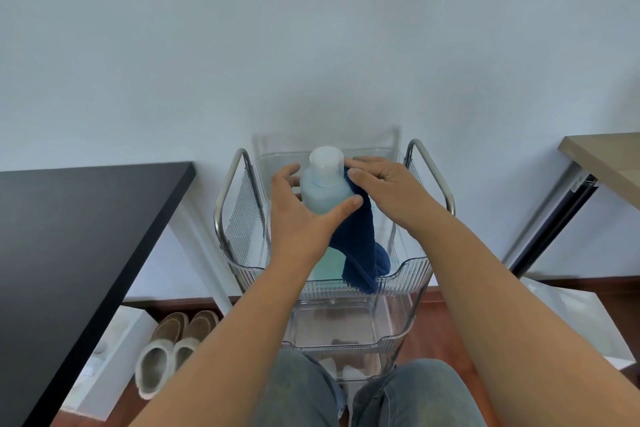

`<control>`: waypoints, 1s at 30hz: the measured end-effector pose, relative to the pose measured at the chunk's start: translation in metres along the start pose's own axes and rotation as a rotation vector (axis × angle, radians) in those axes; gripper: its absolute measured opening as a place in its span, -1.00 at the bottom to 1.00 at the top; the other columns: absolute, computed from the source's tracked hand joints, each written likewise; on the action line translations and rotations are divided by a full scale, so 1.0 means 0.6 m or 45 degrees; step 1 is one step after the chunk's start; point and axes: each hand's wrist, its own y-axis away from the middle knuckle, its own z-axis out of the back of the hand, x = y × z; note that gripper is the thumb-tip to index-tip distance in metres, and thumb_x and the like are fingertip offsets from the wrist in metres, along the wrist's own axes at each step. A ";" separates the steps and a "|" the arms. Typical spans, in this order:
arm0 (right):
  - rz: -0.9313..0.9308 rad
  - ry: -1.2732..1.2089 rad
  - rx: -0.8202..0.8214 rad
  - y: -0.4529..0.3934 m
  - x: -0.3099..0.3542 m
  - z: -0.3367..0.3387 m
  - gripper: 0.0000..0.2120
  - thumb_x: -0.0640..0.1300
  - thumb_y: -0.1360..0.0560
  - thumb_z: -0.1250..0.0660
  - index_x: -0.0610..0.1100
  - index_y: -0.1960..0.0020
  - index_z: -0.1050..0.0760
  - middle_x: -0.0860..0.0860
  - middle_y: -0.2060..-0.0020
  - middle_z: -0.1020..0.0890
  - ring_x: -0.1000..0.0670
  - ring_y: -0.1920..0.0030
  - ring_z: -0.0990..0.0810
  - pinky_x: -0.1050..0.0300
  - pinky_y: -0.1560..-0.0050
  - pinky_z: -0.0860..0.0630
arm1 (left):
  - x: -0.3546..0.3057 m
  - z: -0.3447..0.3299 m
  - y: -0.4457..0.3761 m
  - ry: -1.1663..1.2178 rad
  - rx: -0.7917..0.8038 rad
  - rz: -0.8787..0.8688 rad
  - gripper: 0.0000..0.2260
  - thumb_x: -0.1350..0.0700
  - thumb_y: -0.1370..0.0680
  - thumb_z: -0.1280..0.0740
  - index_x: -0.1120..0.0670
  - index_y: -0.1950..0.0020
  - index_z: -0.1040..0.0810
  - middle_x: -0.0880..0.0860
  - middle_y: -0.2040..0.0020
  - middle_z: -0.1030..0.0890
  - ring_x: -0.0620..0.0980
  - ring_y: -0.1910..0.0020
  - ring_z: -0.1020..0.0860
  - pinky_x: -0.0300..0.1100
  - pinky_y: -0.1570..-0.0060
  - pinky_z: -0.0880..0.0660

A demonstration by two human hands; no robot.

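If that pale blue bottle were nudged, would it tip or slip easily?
Probably tippy: the bottle is tall and narrow, with a big cap on top. It looks smooth, so likely slippery; the left hand wraps round it. It seems stiff: no dent where the right hand presses the cloth on it.

Bottle (323,196): only cap and shoulder show plainly; much of the body below is covered by the left hand (299,222) and the blue cloth (360,243). The left hand's fingers (289,172) pass behind the bottle, largely out of sight. The black table (69,236) is cut by the left edge, the pale table (609,163) by the right edge.
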 end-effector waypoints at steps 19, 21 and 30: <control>-0.005 0.096 0.028 0.006 0.004 0.008 -0.74 0.20 -0.52 -0.20 0.43 -0.17 -0.51 0.27 -0.31 -0.48 0.06 -0.40 -0.37 -0.22 -0.43 -0.15 | 0.004 0.066 -0.073 -0.064 0.651 -0.038 -0.39 -0.26 -0.20 -0.58 -0.27 -0.23 -0.55 -0.15 -0.17 -0.64 -0.16 -0.20 -0.56 0.02 -0.32 -0.42; 0.004 0.115 0.003 0.007 0.003 0.006 -0.74 0.20 -0.53 -0.19 0.42 -0.18 -0.50 0.28 -0.32 -0.48 0.05 -0.41 -0.36 -0.22 -0.43 -0.15 | 0.003 0.052 -0.046 -0.102 0.429 -0.048 -0.33 -0.40 -0.11 -0.54 -0.37 -0.18 -0.47 -0.22 -0.18 -0.56 -0.29 -0.12 -0.54 -0.20 -0.11 -0.50; 0.029 0.074 -0.004 0.013 0.007 0.010 -0.77 0.22 -0.49 -0.22 0.48 -0.09 -0.50 0.31 -0.29 -0.50 0.08 -0.39 -0.39 -0.21 -0.44 -0.16 | 0.011 0.015 -0.016 0.086 0.192 0.079 -0.36 -0.34 -0.16 -0.54 -0.23 -0.17 -0.46 -0.26 -0.07 -0.58 -0.39 0.01 -0.54 -0.44 0.23 -0.49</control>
